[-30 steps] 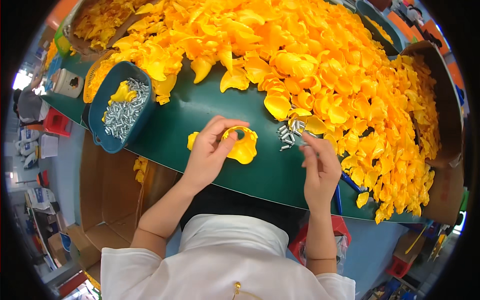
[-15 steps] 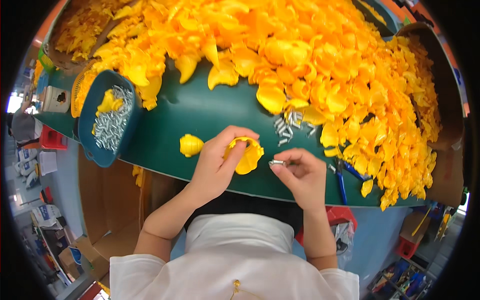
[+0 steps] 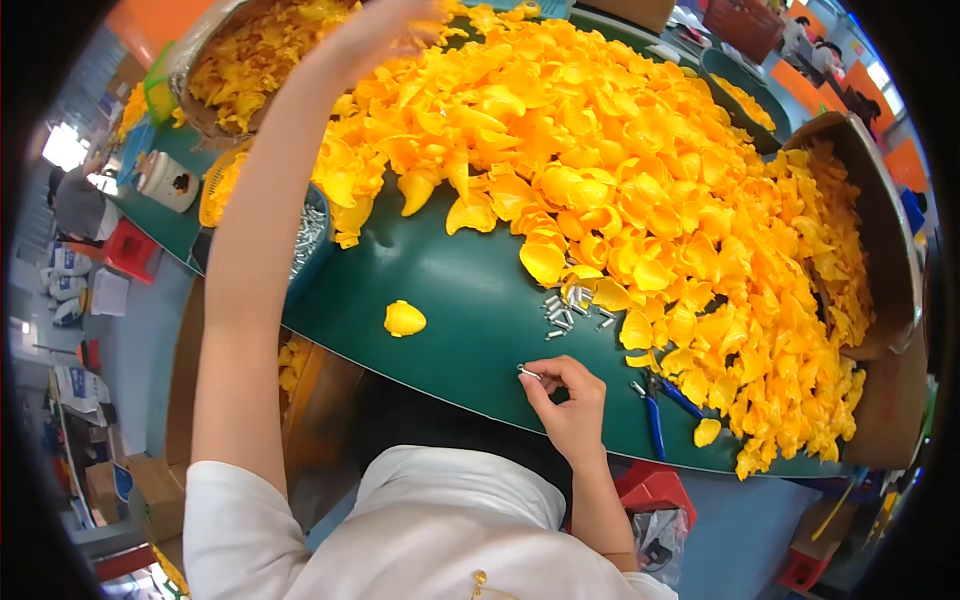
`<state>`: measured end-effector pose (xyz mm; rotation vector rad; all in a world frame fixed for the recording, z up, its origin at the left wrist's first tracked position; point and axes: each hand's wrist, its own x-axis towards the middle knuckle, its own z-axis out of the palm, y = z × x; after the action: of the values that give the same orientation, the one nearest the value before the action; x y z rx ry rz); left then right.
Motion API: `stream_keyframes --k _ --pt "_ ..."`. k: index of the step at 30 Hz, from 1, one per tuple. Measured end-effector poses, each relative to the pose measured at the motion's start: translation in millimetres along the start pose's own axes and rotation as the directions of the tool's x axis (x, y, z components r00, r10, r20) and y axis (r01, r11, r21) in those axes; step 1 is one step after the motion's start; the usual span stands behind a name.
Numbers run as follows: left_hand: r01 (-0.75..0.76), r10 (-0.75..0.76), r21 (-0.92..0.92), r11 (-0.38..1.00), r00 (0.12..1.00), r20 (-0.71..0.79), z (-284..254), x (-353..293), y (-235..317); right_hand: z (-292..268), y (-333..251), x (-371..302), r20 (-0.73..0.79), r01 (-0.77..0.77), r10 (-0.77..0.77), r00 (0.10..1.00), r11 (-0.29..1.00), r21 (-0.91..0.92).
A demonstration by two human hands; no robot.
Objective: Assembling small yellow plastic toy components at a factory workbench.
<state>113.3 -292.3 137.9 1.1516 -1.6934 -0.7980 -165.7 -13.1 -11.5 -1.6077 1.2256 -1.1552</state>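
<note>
My left arm stretches far across the table, and my left hand [image 3: 385, 38] is over the far left of the heap of yellow plastic pieces [image 3: 640, 190]. Its fingers are smeared by motion, so what they hold, if anything, cannot be made out. Close to the near table edge, my right hand [image 3: 570, 398] pinches a small silver metal cylinder [image 3: 530, 373] between thumb and fingertips. A rounded yellow plastic piece [image 3: 404, 319] lies alone on the green table [image 3: 440, 280]. Several loose silver cylinders [image 3: 572, 308] lie beside the heap, beyond my right hand.
A dark teal basin [image 3: 312, 258] of silver cylinders sits partly behind my left forearm. Blue-handled pliers [image 3: 654, 425] lie at the near right edge. A box [image 3: 190, 75] of yellow pieces stands far left, a cardboard box [image 3: 890, 250] at right, and a white tub [image 3: 168, 182] at left.
My left hand has swung from the near middle to the far left of the heap; the hollow yellow piece it held no longer shows. The right hand still pinches its cylinder. The view has shifted.
</note>
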Motion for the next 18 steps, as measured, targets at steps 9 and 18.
stream_keyframes --k 9,18 --pt "-0.162 0.215 0.876 0.454 0.974 0.068 29.3 -113.9 -34.5 3.9 -2.5 5.3 0.017 0.051 -0.050 0.999 0.995 -0.081" --pt "-0.160 0.267 0.854 0.496 0.963 0.025 15.8 -130.6 -19.0 5.4 -3.4 6.0 0.011 0.060 -0.059 0.998 0.993 -0.098"
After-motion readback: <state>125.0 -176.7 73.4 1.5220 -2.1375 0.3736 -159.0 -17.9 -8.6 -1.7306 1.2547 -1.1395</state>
